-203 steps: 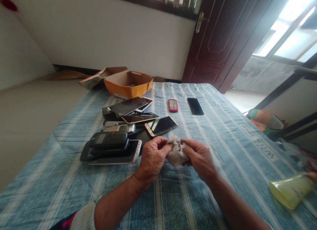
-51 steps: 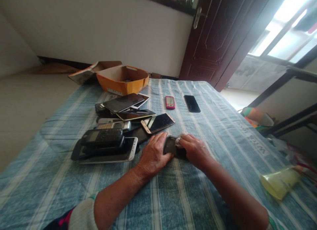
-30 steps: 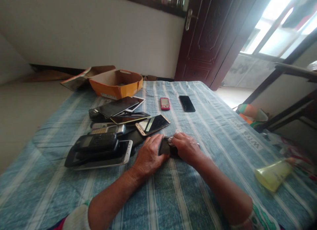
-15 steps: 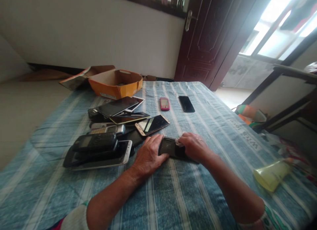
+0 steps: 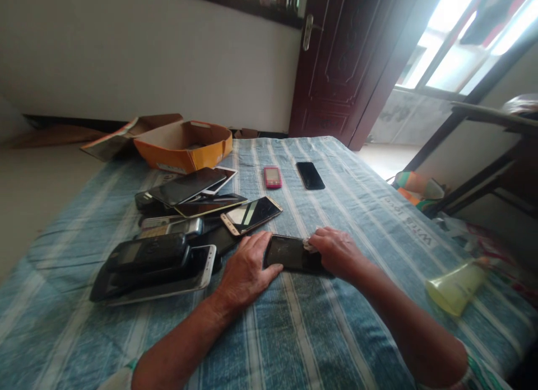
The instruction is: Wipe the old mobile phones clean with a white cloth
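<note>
A black phone (image 5: 290, 253) lies flat on the striped cloth between my hands. My left hand (image 5: 247, 264) grips its left end, thumb on the near edge and fingers at the far edge. Pinched in my right hand (image 5: 338, 251) is a crumpled white wipe (image 5: 310, 244), pressed on the right part of the screen. Just beyond my left hand lies a gold phone (image 5: 252, 215). Several more phones are piled at the left, among them a dark one (image 5: 189, 186) and a white-edged one (image 5: 205, 272). A pink device (image 5: 273, 177) and another black phone (image 5: 310, 176) lie farther back.
An open orange box (image 5: 180, 154) stands at the back left of the cloth-covered surface (image 5: 361, 334). At the right lies a translucent yellow cup (image 5: 454, 286). A dark red door (image 5: 336, 65) is behind, with a dark rack (image 5: 504, 121) at the right.
My right hand has slid the white wipe slightly right along the phone's screen. My left hand keeps its hold. The camera view has shifted a little.
</note>
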A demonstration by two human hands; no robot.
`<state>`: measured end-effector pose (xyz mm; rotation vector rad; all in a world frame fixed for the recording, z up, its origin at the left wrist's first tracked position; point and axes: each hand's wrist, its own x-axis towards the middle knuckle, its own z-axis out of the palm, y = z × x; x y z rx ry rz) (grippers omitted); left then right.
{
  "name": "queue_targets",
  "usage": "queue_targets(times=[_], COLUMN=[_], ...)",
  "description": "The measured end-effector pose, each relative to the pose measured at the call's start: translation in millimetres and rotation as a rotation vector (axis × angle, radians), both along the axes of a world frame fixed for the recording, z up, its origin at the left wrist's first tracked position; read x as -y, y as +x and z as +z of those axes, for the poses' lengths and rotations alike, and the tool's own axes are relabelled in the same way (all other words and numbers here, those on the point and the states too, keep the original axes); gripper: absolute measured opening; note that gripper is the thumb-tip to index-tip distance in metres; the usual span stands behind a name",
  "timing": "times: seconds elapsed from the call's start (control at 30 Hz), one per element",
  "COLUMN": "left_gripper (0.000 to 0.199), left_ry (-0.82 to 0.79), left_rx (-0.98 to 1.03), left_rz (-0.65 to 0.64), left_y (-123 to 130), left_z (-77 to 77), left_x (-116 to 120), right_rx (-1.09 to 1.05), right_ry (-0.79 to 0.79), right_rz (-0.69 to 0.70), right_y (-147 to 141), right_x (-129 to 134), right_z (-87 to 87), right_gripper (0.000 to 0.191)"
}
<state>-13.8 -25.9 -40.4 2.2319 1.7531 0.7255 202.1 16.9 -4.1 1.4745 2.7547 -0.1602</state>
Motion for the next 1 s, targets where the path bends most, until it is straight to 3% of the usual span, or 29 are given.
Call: queue_targets(times=[0.17,0.37,0.7,1.0], left_gripper=[0.058,0.061,0.056,0.051], left_ry=[-0.051,-0.090,-0.046,-0.025], left_rx=[-0.030,-0.061,-0.076,-0.082], left_rz=[-0.004,-0.084,-0.258,-0.265], left_y=[1.4,5.8,10.4,9.8], left_z=[8.7,18.9,16.1,14.5], left_x=[0.7,-5.9,-23.3,-20.2], right_rx=[0.026,0.002,0.006,0.087], right_ry=[0.037,0.028,0.072,0.020], right_rz=[-0.048,-0.068,0.002,-0.135], right_y=[22.0,24.7,6.5,26.9], right_x=[4.3,1.7,0.5,5.6], right_z=[-0.6,-3.5,-4.7,2.6], right_gripper=[0.027,0.027,0.026,0.022])
